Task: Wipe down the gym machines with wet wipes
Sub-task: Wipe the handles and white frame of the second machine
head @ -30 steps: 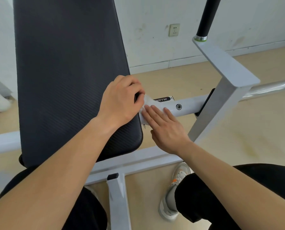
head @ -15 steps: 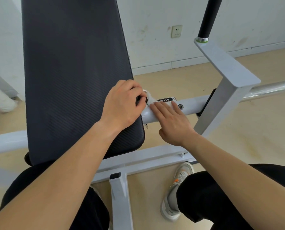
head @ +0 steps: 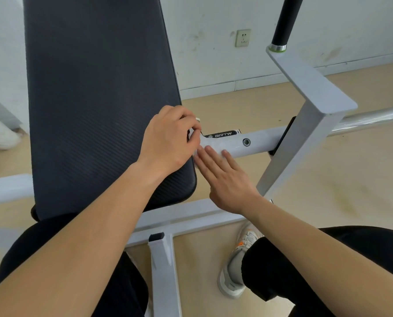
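A person's left hand (head: 168, 140) curls its fingers at the edge of the black back pad (head: 99, 99), pinching a white wet wipe (head: 192, 135). Only scraps of the wipe show between the knuckles; the rest is hidden by the hand and hard to tell from the white crossbar (head: 259, 143) it lies against. The right hand (head: 227, 181) rests flat on the bar just beside the left, fingers straight, gripping nothing. The black handle (head: 284, 19) is cut off at the top edge. Compared with half a second ago, the right fingers sit lower on the bar, so the BRTW label (head: 221, 134) now reads in full; the left hand holds its place.
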`<state>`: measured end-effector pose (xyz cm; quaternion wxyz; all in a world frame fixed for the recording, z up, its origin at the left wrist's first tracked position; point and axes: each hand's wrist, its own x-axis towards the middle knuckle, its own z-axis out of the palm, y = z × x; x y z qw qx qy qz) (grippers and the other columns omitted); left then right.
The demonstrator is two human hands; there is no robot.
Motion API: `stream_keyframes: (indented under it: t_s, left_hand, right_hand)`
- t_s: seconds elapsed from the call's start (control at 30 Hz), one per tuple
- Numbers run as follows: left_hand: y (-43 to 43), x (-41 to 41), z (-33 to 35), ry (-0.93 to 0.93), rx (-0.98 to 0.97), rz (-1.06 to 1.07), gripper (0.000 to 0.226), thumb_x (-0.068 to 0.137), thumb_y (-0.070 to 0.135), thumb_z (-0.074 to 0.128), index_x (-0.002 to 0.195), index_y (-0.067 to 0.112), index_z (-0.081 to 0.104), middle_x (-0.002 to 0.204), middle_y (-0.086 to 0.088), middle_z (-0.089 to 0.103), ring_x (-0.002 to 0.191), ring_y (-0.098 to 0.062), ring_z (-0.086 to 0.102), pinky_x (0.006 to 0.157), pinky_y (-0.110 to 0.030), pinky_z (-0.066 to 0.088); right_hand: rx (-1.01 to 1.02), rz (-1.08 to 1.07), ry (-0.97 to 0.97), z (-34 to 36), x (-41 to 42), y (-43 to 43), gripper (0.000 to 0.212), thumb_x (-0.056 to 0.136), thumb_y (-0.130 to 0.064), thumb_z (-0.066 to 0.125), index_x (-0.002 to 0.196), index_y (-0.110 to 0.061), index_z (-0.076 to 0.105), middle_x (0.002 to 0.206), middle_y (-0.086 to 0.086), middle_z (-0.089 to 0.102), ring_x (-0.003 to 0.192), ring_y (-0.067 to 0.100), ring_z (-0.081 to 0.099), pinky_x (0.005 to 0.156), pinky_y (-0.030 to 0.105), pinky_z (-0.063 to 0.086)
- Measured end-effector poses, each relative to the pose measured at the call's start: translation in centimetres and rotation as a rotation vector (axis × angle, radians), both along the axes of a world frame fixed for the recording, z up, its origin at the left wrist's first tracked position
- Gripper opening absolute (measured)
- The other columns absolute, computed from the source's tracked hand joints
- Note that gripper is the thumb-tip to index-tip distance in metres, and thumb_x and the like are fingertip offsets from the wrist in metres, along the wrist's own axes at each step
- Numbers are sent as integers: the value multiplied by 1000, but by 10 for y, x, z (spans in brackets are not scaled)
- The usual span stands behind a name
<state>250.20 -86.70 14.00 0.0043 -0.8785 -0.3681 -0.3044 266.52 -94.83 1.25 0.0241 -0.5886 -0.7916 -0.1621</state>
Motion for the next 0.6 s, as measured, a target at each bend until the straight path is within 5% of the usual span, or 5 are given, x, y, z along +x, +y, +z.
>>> stream_keyframes:
  t_s: [0.23,0.5,0.6]
  left_hand:
    - [2,8,-4,12,3,-21,12,90,20,63,89,17,74,104,5,68,99,-23,57,81,-42,50]
    - [-2,8,-12,84,72,-46,12,90,22,63,88,18,74,106,4,68,99,-23,59,80,-40,49]
    - [-2,14,-17,112,100,-73,16,88,22,60,87,17,75,103,2,68,96,-26,60,77,-41,49]
  right_hand:
    - [-44,-149,-51,-19,46,-31,97,81,-20,56,160,-10,0,167,6,-15,155,23,-8,125,51,4]
    - [11,-84,32,7,18,-9,87,83,-23,46,160,-10,8,168,8,0,155,25,0,125,50,7]
    - [20,-225,75,10,36,-12,90,81,-20,52,160,-10,11,168,9,6,155,25,6,125,49,8]
